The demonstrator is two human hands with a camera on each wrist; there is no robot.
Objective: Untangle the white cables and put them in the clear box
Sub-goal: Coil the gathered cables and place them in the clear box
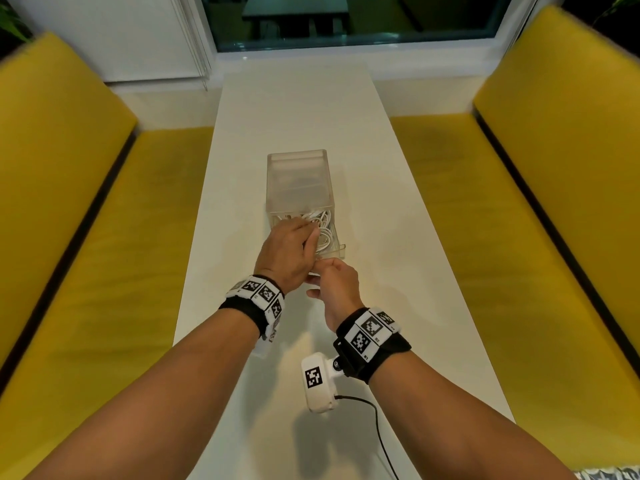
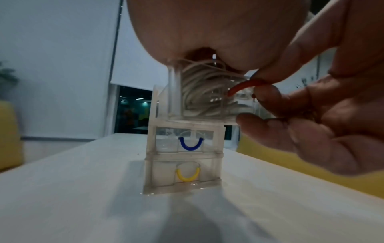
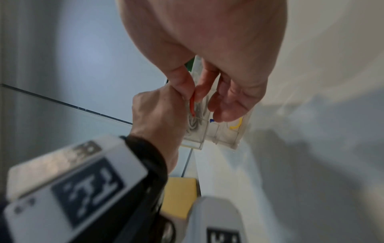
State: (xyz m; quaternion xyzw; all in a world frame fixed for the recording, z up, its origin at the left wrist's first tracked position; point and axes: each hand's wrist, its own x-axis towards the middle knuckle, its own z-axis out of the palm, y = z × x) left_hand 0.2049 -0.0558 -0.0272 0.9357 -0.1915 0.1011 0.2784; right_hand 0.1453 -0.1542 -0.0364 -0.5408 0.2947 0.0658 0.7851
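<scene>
A clear box (image 1: pixel 298 181) with stacked drawers stands mid-table. Its top drawer (image 1: pixel 338 251) is pulled out toward me and holds a bundle of white cables (image 1: pixel 323 230) (image 2: pixel 199 95) (image 3: pixel 194 125). My left hand (image 1: pixel 294 233) lies palm down over the drawer and presses on the cables; its fingertips are hidden. My right hand (image 1: pixel 325 271) (image 3: pixel 197 93) is at the drawer's front, where thumb and forefinger pinch the red handle (image 2: pixel 241 87) (image 3: pixel 192 105). The left palm (image 2: pixel 207 32) fills the top of the left wrist view.
Below the open drawer sit two shut drawers, one with a blue handle (image 2: pixel 191 144), one with a yellow handle (image 2: pixel 188 175). The white table (image 1: pixel 381 168) is long and narrow, with yellow benches (image 1: pixel 86 237) on both sides and a window (image 1: pixel 346 19) at its far end.
</scene>
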